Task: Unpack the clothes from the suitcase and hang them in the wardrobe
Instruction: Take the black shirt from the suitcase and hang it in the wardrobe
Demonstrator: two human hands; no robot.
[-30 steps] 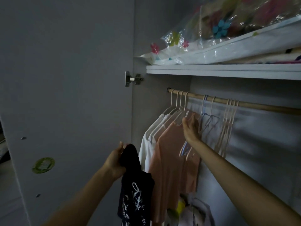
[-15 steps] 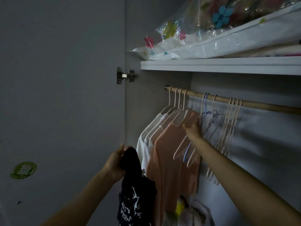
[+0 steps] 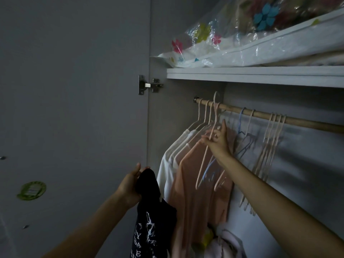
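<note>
We see the left hand [image 3: 130,185] gripping the top of a black printed garment [image 3: 152,216], fingers curled round the bunched fabric, the rest hanging down in front of the open wardrobe door [image 3: 74,108]. The right hand [image 3: 216,138] pinches an empty pink hanger [image 3: 206,157] by its neck, index finger pointing up, the hook raised above the wooden rail [image 3: 260,116]. On the rail hang white shirts [image 3: 171,157] and a peach shirt [image 3: 195,192] at the left end, with empty hangers [image 3: 268,146] further right. A plastic floral storage bag [image 3: 242,45] lies on the shelf [image 3: 260,75] above the rail. Dim light; the suitcase is out of view.
</note>
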